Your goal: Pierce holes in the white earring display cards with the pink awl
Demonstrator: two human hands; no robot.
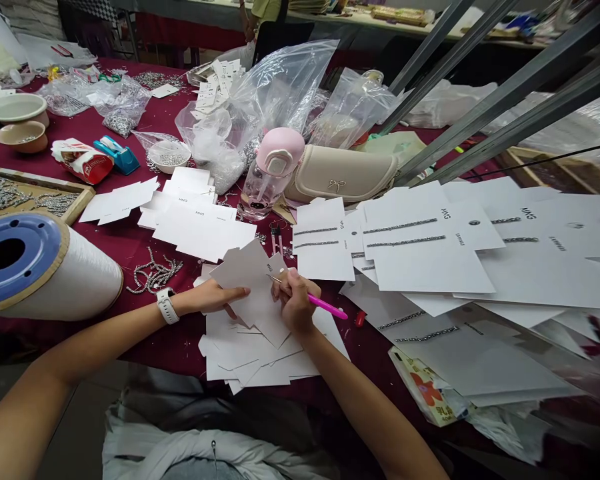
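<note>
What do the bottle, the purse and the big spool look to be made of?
Bottle: clear, glossy plastic, perhaps glass, since its inside shows through; the pink lid looks like smooth plastic.
Purse: cream leather or imitation, judging by its soft sheen and stitched-looking edge.
Spool: blue end, probably plastic; white thread seems wound around it.

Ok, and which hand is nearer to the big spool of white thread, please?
Left. The left hand, holding a white card, is to the right of the spool; the right hand, holding a pink tool, is farther right.
</note>
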